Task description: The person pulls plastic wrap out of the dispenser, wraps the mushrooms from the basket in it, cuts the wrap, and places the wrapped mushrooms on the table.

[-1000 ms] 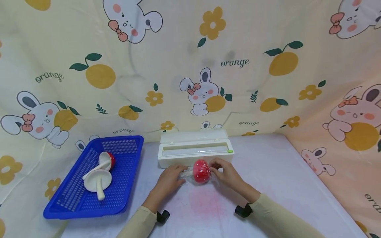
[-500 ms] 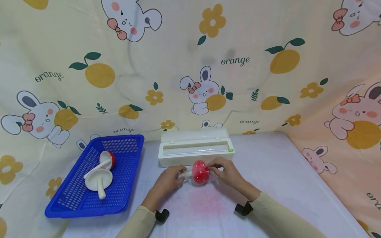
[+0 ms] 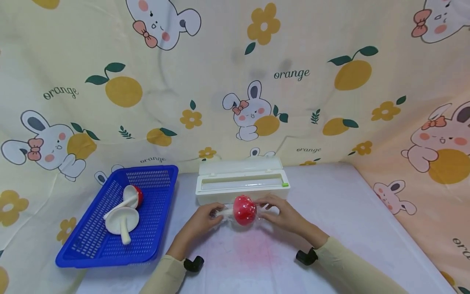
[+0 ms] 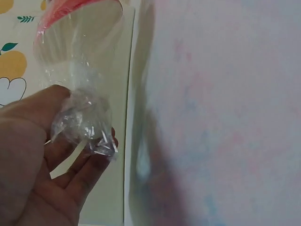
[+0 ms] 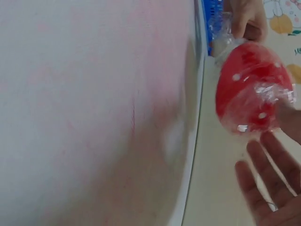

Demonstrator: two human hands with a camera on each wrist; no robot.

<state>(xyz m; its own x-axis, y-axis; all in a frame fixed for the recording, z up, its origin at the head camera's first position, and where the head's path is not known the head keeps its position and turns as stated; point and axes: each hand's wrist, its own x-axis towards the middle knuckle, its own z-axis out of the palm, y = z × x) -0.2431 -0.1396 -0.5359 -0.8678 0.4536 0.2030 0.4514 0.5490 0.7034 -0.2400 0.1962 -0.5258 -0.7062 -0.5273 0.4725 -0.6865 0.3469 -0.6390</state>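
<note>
A toy mushroom (image 3: 244,210), red-capped with white dots, lies sideways in clear plastic film over the white table. My left hand (image 3: 200,220) holds its wrapped stem end; the crumpled film (image 4: 84,122) bunches between thumb and fingers in the left wrist view. At the cap's top is my right hand (image 3: 286,214), thumb and forefinger spread beside the film. The right wrist view shows the thumb against the cap and the other fingers (image 5: 263,165) stretched out apart. Behind both hands stands a white cling film box (image 3: 242,197), lid raised, roll inside.
On the left a blue plastic basket (image 3: 161,212) contains two more mushrooms (image 3: 122,223), unwrapped. A green slider (image 3: 284,185) sits at the box's right end. Patterned cloth (image 3: 205,81) hangs behind the table (image 3: 323,196).
The wrapped mushroom and my left hand have shifted slightly left. My right thumb and forefinger, closed together at the cap's top before, have spread apart.
</note>
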